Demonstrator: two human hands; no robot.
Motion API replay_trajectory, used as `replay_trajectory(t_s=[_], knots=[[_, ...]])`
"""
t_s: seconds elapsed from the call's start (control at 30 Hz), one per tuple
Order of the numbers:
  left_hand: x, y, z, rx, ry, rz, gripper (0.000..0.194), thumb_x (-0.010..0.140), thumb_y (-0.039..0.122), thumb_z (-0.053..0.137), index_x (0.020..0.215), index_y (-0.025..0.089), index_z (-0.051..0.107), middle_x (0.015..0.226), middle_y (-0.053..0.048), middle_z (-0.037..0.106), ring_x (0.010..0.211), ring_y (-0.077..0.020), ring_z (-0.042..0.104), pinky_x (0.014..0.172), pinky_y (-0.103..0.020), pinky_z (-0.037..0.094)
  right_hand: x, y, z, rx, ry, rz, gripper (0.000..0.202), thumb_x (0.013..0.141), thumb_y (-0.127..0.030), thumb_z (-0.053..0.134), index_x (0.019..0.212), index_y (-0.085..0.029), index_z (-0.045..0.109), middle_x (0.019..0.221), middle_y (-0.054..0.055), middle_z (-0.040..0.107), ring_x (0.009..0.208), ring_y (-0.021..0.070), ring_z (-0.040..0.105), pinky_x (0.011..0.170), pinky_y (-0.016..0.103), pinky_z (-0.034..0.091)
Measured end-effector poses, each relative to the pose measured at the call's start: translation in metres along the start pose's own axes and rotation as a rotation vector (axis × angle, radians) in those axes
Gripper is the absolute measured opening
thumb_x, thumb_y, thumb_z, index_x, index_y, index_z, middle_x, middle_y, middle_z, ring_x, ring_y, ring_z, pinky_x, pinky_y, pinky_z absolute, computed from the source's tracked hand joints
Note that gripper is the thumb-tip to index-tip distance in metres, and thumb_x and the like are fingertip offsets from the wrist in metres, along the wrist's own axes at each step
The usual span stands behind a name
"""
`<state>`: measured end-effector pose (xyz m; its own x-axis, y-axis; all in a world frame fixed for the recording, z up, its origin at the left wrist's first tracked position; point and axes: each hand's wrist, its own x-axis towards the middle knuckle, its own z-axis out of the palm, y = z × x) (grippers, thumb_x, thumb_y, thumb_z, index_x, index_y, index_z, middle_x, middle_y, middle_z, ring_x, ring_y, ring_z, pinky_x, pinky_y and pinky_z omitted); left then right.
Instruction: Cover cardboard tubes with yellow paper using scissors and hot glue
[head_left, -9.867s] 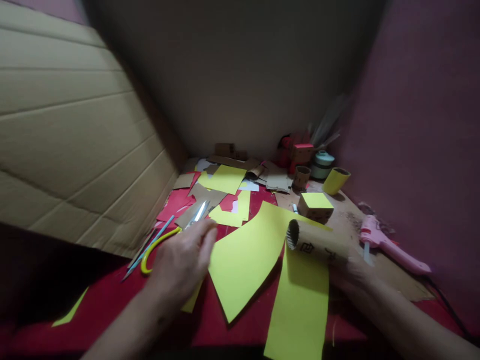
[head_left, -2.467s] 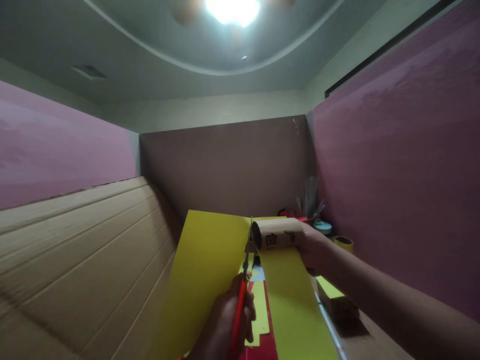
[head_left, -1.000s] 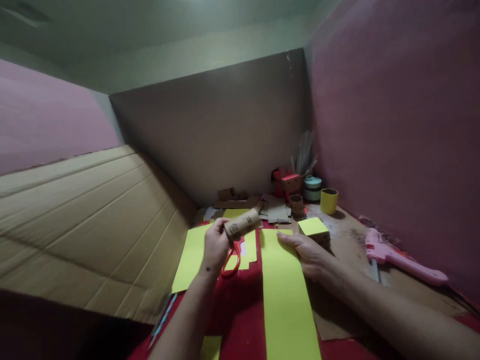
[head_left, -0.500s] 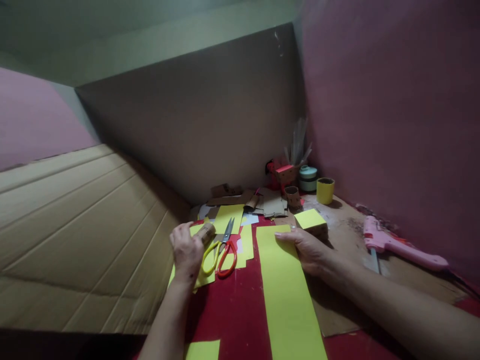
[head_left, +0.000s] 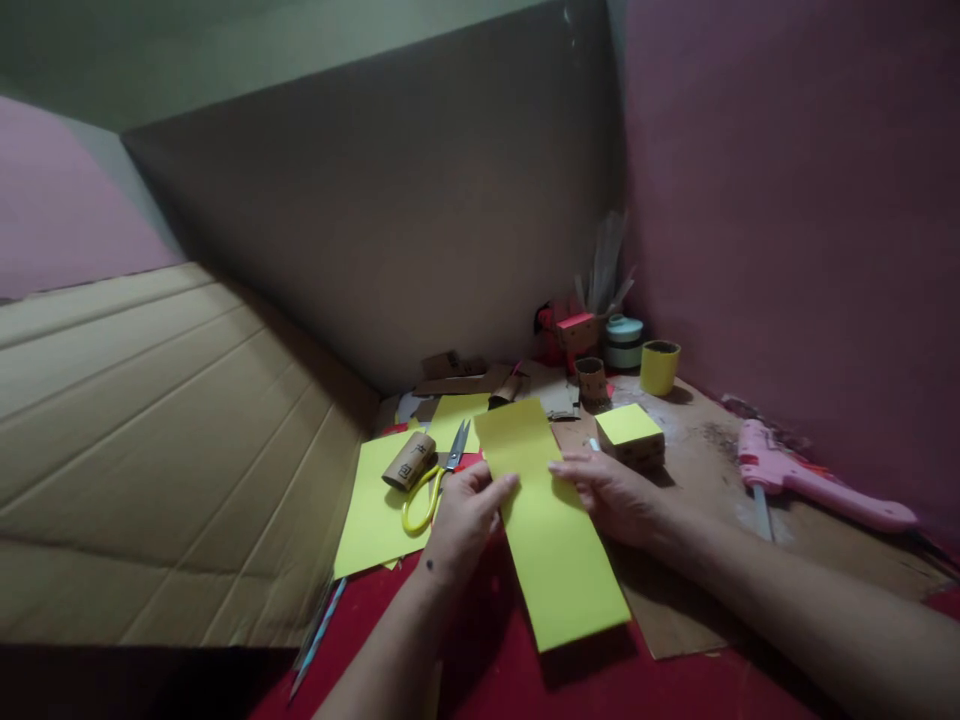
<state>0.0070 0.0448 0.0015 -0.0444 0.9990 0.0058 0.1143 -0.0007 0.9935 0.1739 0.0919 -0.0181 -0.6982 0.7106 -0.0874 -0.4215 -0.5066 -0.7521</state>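
A long yellow paper strip (head_left: 559,550) is held up between both hands, tilted above the red table surface. My left hand (head_left: 469,515) pinches its left edge, thumb on top. On the opposite edge my right hand (head_left: 611,490) grips the strip, thumb above and the other fingers partly hidden. Just left of my left hand lie scissors (head_left: 424,502) with a yellow handle loop; their other loop is mostly covered by that hand. A brown cardboard tube (head_left: 410,462) rests on a yellow sheet (head_left: 367,525) beside the scissors. Right of the strip sits a yellow-topped cardboard box (head_left: 630,425).
A pink glue gun (head_left: 817,485) lies on a cardboard sheet (head_left: 705,560) at the right. Toward the back stand a yellow cup (head_left: 660,368), a teal container (head_left: 624,340) and a brown tube (head_left: 591,380). A large cardboard panel (head_left: 165,460) borders the left; a pencil (head_left: 319,640) lies beside it.
My left hand has moved from beside the cardboard tube to the yellow strip and now grips it. The strip has been raised and shifted slightly left. The tube remains on the yellow sheet.
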Motion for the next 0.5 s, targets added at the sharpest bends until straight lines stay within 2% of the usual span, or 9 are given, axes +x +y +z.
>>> replay_trajectory(t_s=[0.17, 0.27, 0.33, 0.4, 0.43, 0.5], knots=[[0.009, -0.005, -0.014, 0.003, 0.226, 0.06, 0.018, 0.075, 0.034, 0.068, 0.072, 0.016, 0.064, 0.054, 0.003, 0.06, 0.05, -0.0127, 0.055, 0.051, -0.024, 0.045, -0.005, 0.016, -0.001, -0.143, -0.086, 0.216, 0.034, 0.063, -0.011, 0.072, 0.097, -0.007, 0.069, 0.075, 0.012, 0.072, 0.062, 0.0202, 0.067, 0.058, 0.029, 0.053], [0.012, -0.01, -0.02, 0.05, 0.279, 0.039, 0.019, 0.08, 0.031, 0.067, 0.07, 0.015, 0.062, 0.051, 0.006, 0.054, 0.046, -0.0104, 0.052, 0.048, -0.023, 0.043, -0.005, 0.021, -0.001, -0.249, -0.038, 0.191, 0.04, 0.068, -0.012, 0.066, 0.108, -0.011, 0.067, 0.079, 0.012, 0.071, 0.058, 0.0193, 0.064, 0.044, 0.026, 0.05], [0.014, -0.014, -0.022, 0.089, 0.292, 0.005, 0.019, 0.086, 0.032, 0.062, 0.082, 0.014, 0.063, 0.066, 0.003, 0.061, 0.056, -0.0117, 0.058, 0.054, -0.025, 0.049, -0.003, 0.02, -0.001, -0.279, 0.042, 0.104, 0.053, 0.07, -0.014, 0.064, 0.123, -0.016, 0.06, 0.076, 0.008, 0.07, 0.054, 0.0186, 0.062, 0.038, 0.025, 0.047], [0.017, -0.018, -0.023, 0.133, 0.295, -0.039, 0.021, 0.09, 0.032, 0.058, 0.099, 0.013, 0.062, 0.091, -0.003, 0.065, 0.074, -0.0153, 0.063, 0.066, -0.032, 0.054, -0.002, 0.017, 0.0, -0.271, 0.106, 0.019, 0.066, 0.071, -0.015, 0.063, 0.135, -0.022, 0.049, 0.067, 0.001, 0.066, 0.048, 0.016, 0.058, 0.038, 0.025, 0.045], [0.019, -0.02, -0.024, 0.157, 0.294, -0.063, 0.024, 0.091, 0.032, 0.057, 0.107, 0.014, 0.06, 0.102, -0.006, 0.064, 0.083, -0.0174, 0.064, 0.071, -0.035, 0.055, -0.002, 0.016, 0.0, -0.27, 0.114, -0.005, 0.069, 0.071, -0.015, 0.064, 0.137, -0.025, 0.047, 0.064, -0.001, 0.065, 0.049, 0.0152, 0.058, 0.042, 0.025, 0.047], [0.022, -0.023, -0.026, 0.21, 0.299, -0.11, 0.03, 0.091, 0.033, 0.057, 0.115, 0.015, 0.058, 0.112, -0.008, 0.062, 0.092, -0.0206, 0.063, 0.077, -0.04, 0.054, -0.002, 0.014, 0.001, -0.3, 0.102, -0.014, 0.065, 0.068, -0.013, 0.066, 0.131, -0.025, 0.055, 0.07, 0.0, 0.068, 0.06, 0.0157, 0.062, 0.056, 0.027, 0.051]])
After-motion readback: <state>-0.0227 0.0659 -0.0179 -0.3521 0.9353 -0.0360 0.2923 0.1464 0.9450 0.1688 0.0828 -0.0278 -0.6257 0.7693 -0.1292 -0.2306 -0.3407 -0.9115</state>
